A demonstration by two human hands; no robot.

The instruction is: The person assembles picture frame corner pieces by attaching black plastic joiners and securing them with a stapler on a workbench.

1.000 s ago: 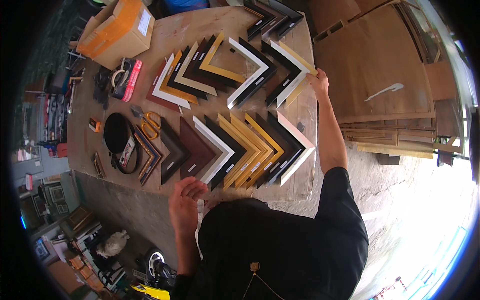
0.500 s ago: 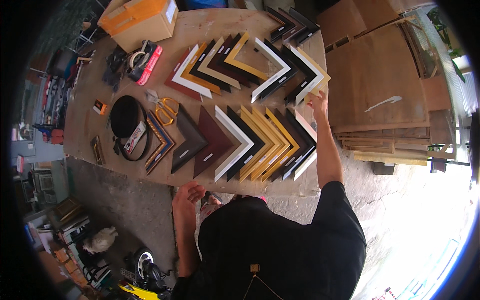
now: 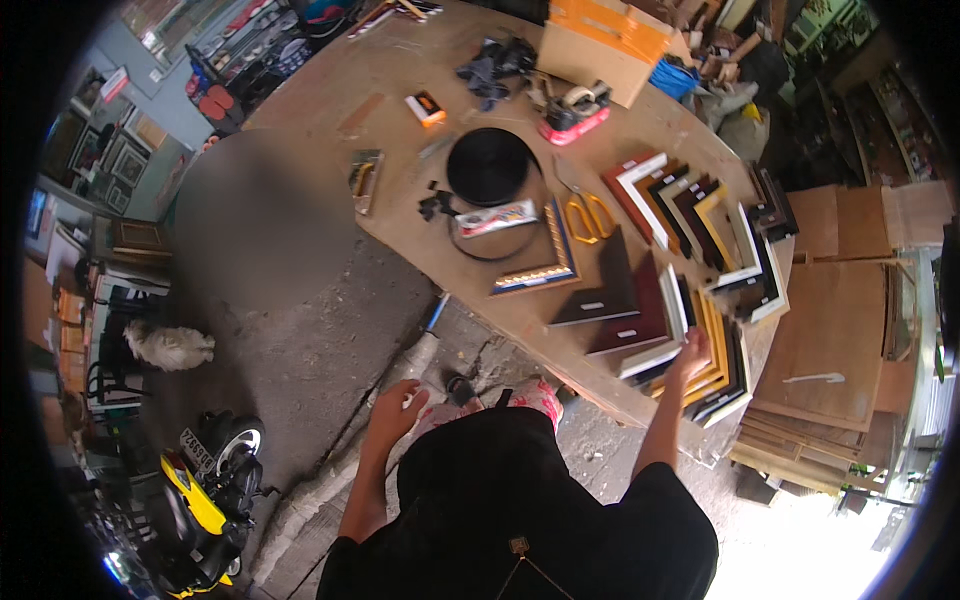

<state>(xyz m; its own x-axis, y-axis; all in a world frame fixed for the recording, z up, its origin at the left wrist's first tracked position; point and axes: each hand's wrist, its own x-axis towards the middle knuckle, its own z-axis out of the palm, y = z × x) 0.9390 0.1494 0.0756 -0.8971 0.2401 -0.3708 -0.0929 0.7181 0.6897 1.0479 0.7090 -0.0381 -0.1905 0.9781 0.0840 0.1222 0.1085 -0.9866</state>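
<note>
Frame corner samples stand nested in two rows on the worktable (image 3: 390, 120). My right hand (image 3: 694, 352) is over the near row, by a white frame corner (image 3: 655, 360) and the gold frame corners (image 3: 712, 365); its fingers are too blurred to show a grip. Left of it lie a maroon frame corner (image 3: 640, 325), a dark brown frame corner (image 3: 607, 296) and an ornate blue-and-gold frame corner (image 3: 568, 268). The far row holds a red-brown frame corner (image 3: 628, 200) and several others. My left hand (image 3: 400, 408) hangs off the table's near edge, fingers loosely curled and apart, holding nothing.
Yellow-handled scissors (image 3: 588, 215), a black strap roll (image 3: 488, 165), a tape dispenser (image 3: 575, 112) and a cardboard box (image 3: 600, 50) are on the table. A white furry animal (image 3: 172, 345) and a yellow motorbike (image 3: 200, 495) are at left. Wooden boards (image 3: 815, 340) lean at right.
The view has swung left, showing more floor and a blurred grey patch. My right hand has left the far row's right end for the near row. My left hand stays off the table.
</note>
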